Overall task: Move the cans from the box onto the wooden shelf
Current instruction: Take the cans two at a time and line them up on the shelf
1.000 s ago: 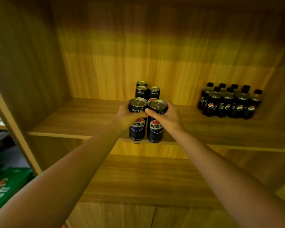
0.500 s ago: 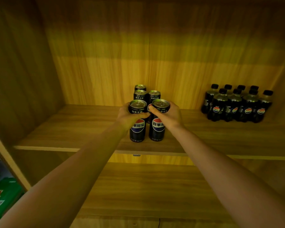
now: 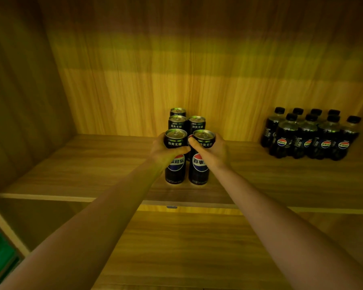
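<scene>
Both bare arms reach straight forward, left hand (image 3: 162, 150) and right hand (image 3: 213, 152) side by side, fingers (image 3: 194, 143) curled tight, wrists level.

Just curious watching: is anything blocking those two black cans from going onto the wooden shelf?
Nothing visible. Both black cola cans, gripped by the left hand and right hand, appear already down on the wooden shelf board, directly before three stocked cans.

The left hand (image 3: 166, 150) wraps one black can (image 3: 175, 162) and the right hand (image 3: 213, 150) wraps another (image 3: 200, 164), both upright on the wooden shelf (image 3: 92, 164), just before three more cans (image 3: 187, 122). Dark bottles (image 3: 310, 135) stand well right.
</scene>
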Action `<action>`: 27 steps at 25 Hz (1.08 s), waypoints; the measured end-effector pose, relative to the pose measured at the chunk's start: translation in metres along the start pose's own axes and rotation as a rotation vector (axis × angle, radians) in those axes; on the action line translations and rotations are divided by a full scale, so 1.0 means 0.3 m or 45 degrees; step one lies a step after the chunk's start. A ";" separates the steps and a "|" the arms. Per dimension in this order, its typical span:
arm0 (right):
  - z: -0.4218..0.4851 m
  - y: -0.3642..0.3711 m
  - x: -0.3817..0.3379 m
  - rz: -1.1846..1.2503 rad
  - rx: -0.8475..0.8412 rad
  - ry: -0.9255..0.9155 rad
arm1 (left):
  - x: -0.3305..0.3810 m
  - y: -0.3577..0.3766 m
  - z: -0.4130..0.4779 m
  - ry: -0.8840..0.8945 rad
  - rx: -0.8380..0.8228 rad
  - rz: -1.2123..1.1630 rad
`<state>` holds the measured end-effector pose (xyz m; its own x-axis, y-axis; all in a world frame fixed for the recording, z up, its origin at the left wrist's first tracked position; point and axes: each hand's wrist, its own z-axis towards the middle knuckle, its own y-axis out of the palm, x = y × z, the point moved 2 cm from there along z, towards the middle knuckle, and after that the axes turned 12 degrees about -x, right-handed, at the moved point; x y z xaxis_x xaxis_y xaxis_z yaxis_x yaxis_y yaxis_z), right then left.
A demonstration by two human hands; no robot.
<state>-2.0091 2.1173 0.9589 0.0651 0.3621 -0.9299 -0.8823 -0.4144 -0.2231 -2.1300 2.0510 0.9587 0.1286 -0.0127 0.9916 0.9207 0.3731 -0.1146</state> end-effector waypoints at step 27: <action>0.032 0.072 0.341 -1.009 -0.075 0.259 | -0.348 -0.028 0.090 -0.186 0.166 1.386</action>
<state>-2.0259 2.1534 0.8616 0.7473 0.4097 -0.5232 -0.5132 -0.1442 -0.8461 -2.1612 2.0741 0.8576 0.7936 0.4883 0.3631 0.2950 0.2132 -0.9314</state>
